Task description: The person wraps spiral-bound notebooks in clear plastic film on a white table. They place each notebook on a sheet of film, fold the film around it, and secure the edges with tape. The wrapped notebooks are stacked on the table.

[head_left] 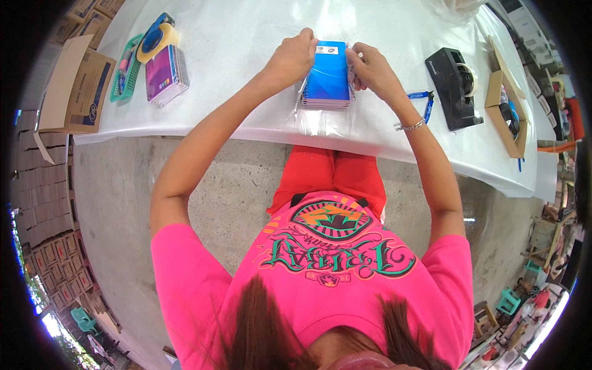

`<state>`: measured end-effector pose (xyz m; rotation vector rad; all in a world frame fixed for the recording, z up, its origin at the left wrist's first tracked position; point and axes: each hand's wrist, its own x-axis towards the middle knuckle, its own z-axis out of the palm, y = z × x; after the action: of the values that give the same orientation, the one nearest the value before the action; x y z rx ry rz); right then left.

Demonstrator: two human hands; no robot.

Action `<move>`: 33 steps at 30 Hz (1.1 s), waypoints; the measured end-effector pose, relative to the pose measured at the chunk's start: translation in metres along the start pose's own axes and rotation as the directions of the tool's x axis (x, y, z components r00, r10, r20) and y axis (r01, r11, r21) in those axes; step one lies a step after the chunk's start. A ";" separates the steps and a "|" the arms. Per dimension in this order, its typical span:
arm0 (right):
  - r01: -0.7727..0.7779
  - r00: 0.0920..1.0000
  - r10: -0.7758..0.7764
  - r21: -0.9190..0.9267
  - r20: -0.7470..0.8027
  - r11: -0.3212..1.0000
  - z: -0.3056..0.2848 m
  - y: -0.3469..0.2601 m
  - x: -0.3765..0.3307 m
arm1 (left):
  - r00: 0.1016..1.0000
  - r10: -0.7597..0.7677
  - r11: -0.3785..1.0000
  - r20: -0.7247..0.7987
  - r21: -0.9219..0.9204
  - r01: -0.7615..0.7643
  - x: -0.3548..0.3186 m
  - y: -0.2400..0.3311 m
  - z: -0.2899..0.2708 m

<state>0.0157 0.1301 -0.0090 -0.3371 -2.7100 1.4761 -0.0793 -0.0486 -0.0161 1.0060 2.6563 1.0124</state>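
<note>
A stack of blue spiral notebooks (328,77) lies on the white-covered table in front of me, with a small white label on the top cover. Clear plastic wrapping (325,125) surrounds the stack and sticks out past its near end. At the stack's upper left corner, my left hand (295,57) is closed, its fingertips pinching the plastic. My right hand (373,71) is bent at the right edge, thumb and fingers closed on the plastic there. The exact fingertip contact is partly hidden on both sides.
To the left, a purple notebook stack (165,75), a tape roll (158,42), a green basket (127,73) and a cardboard box (83,86) stand together. To the right are a blue lanyard (428,106), a black tape dispenser (453,89) and an open carton (507,117).
</note>
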 end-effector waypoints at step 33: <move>-0.004 0.990 -0.048 -0.359 -0.134 0.933 0.023 -0.010 0.008 | 0.962 0.208 0.966 0.174 0.119 -0.231 -0.011 -0.023 0.011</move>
<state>0.0026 0.1073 -0.0138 -0.4033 -2.8435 0.9033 -0.0793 -0.0622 -0.0404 1.3755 2.5529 0.7530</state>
